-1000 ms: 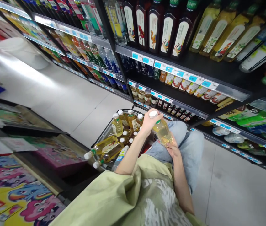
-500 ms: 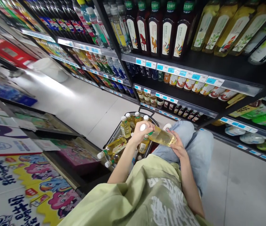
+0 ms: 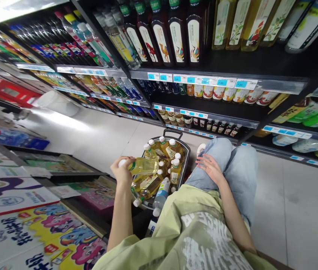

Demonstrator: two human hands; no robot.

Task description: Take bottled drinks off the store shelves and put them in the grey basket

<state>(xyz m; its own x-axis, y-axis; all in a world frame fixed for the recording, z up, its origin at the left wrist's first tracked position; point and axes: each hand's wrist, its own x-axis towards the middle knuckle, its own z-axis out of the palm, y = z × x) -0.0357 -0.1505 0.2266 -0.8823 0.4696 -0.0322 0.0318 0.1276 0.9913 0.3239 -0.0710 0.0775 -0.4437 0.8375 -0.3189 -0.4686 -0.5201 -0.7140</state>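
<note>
Left hand (image 3: 122, 172) gripped a bottle (image 3: 144, 166) over the basket (image 3: 187, 159), whose crowded bottles (image 3: 175, 173) might have tipped it; right hand (image 3: 212, 168) was open alongside.

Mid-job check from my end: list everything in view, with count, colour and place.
Held bottle: one, pale yellow, white cap, over the basket
Basket: one, black-rimmed, on the floor
Basket bottles: over ten, mostly yellow to amber, white caps
Blue-labelled bottle: one, clear, near side of basket
Dark bottles: five, green caps, upper shelf
Yellow bottles: four, right of those
Price tags: many, white and blue, shelf edges
Tub: one, white, far left floor
Cartoon packaging: several, yellow and pink, lower left
Jeans: blue
Shirt: green
Left hand: grips held bottle
Right hand: empty, by the jeans
</note>
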